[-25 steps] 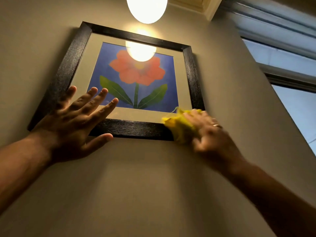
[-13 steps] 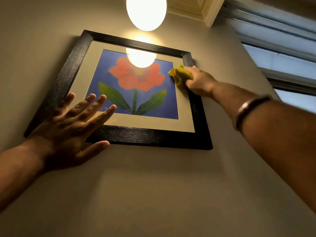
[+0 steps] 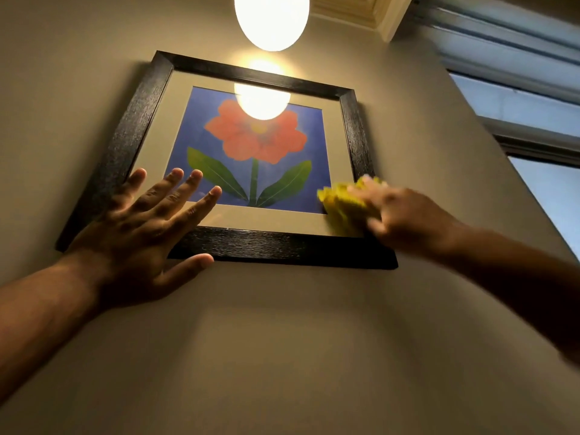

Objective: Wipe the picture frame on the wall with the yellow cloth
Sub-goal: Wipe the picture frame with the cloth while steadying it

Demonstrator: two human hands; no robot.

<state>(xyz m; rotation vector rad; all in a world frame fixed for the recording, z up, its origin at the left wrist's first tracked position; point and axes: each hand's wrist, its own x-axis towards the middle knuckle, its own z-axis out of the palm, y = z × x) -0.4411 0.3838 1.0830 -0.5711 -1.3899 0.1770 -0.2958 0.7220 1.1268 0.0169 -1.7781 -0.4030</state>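
A black picture frame (image 3: 270,248) hangs on the beige wall above me, holding a print of a red flower with green leaves on blue behind glass. My left hand (image 3: 147,227) lies flat with fingers spread over the frame's lower left corner and the wall beneath it. My right hand (image 3: 398,221), blurred by motion, presses a bunched yellow cloth (image 3: 343,205) against the lower right corner of the glass and mat, beside the right frame bar.
A glowing round lamp (image 3: 271,18) hangs just above the frame and reflects in the glass. To the right, a window (image 3: 539,127) with a grey frame adjoins the wall. Bare wall stretches below the frame.
My right hand swept the cloth from the lower right corner up to the frame's upper right, then back down to the lower right. My left hand stayed on the lower left corner.
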